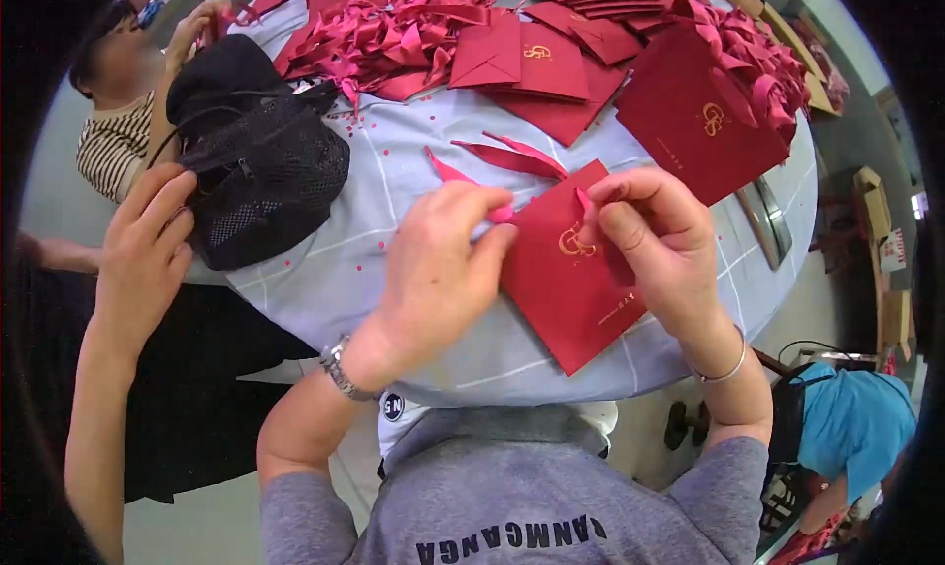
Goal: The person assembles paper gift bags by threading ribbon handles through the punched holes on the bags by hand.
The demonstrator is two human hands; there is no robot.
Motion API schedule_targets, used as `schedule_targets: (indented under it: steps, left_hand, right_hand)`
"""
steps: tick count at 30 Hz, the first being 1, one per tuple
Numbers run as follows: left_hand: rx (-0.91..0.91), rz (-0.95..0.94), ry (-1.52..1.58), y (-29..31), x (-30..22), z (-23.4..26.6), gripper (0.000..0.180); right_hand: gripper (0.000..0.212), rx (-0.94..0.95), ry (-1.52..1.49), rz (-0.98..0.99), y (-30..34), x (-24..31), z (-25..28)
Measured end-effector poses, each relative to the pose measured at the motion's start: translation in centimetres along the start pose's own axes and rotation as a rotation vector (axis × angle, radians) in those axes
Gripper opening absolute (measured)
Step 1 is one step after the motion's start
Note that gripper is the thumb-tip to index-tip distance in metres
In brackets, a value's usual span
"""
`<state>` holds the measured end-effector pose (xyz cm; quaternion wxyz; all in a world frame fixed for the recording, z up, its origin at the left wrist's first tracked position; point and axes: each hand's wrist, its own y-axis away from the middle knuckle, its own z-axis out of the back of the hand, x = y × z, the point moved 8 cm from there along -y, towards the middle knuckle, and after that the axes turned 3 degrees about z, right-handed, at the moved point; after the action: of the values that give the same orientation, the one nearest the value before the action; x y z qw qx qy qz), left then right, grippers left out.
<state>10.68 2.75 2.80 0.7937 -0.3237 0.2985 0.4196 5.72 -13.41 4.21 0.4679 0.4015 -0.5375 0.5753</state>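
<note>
A dark red paper gift bag (pixel 566 304) with gold print lies tilted on the table in front of me. A pink-red ribbon (pixel 522 159) loops out beyond its top edge. My left hand (pixel 438 270) pinches a bit of the ribbon between thumb and forefinger at the bag's left edge. On the other side, my right hand (pixel 660 240) is closed with thumb and fingertips together over the bag's upper right part. A pink ribbon end shows at those fingertips, and the fingers cover part of the bag.
Red bags with tangled ribbons (pixel 404 33) heap along the far side. Another ribboned stack (pixel 689 112) stands at right, beside a dark flat object (pixel 768 220). Left is a black mesh bag (pixel 276 181), with another person's hand (pixel 148 240) near it. Red scraps dot the pale tablecloth (pixel 369 225).
</note>
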Motion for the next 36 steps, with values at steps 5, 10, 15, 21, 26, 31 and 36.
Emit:
schedule_targets:
  steps: [5,10,15,21,26,31,36]
  left_hand:
    - [0.147,0.061,-0.112,-0.3,1.3,-1.5,0.028]
    - [0.161,0.02,-0.24,-0.6,-0.4,-1.9,0.028]
    - [0.241,0.098,-0.203,-0.8,-0.2,-2.4,0.024]
    - [0.508,0.328,0.094,-0.8,2.7,-4.1,0.013]
    - [0.535,0.277,0.187,-1.1,2.7,-3.7,0.011]
    - [0.613,0.369,0.22,-0.9,2.9,-3.5,0.019]
    - [0.631,0.433,0.32,-0.2,3.6,-4.0,0.011]
  right_hand:
    - [0.015,0.097,0.216,-0.208,-0.1,-2.0,-1.3]
    - [0.015,0.035,0.499,-0.041,0.6,-3.7,-1.2]
    - [0.012,0.071,0.581,0.061,0.8,-3.0,-1.7]
    - [0.01,0.102,0.575,0.177,0.8,-2.3,-2.2]
    - [0.01,0.161,0.62,0.208,1.0,-2.5,-2.4]
    - [0.01,0.134,0.639,0.307,1.0,-1.5,-3.0]
    - [0.01,0.154,0.601,0.188,0.9,-1.7,-3.2]
